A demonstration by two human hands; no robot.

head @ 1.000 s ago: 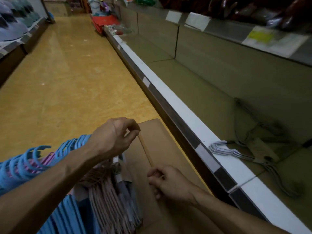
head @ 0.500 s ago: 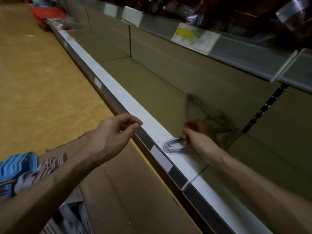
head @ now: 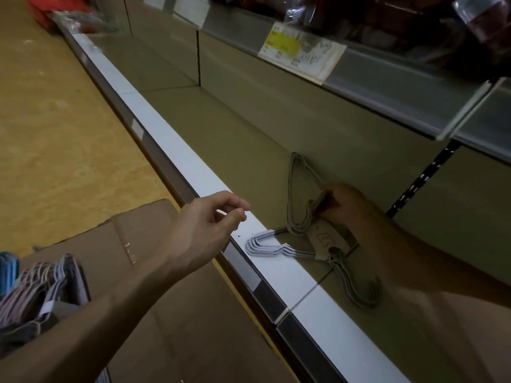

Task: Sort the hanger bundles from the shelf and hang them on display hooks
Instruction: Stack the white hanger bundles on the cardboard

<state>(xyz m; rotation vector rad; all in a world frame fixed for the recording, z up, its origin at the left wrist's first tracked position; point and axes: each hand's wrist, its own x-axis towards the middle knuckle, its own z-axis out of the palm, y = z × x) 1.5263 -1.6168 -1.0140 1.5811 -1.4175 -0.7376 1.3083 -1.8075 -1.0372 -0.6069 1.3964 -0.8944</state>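
Head view: right hand [head: 338, 205] grip pinches the grey hanger bundle [head: 304, 217] lying on the shelf [head: 276, 269]; left hand [head: 210, 225] hovers loosely curled, holding nothing. Hooks overhanging the shelf edge could snag, spilling hangers

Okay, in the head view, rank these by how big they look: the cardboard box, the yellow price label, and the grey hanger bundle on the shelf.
1. cardboard box, by far the largest in frame.
2. grey hanger bundle, which the right hand grips.
3. yellow price label.
The label sits farther from the camera, so only its apparent size ranks last.
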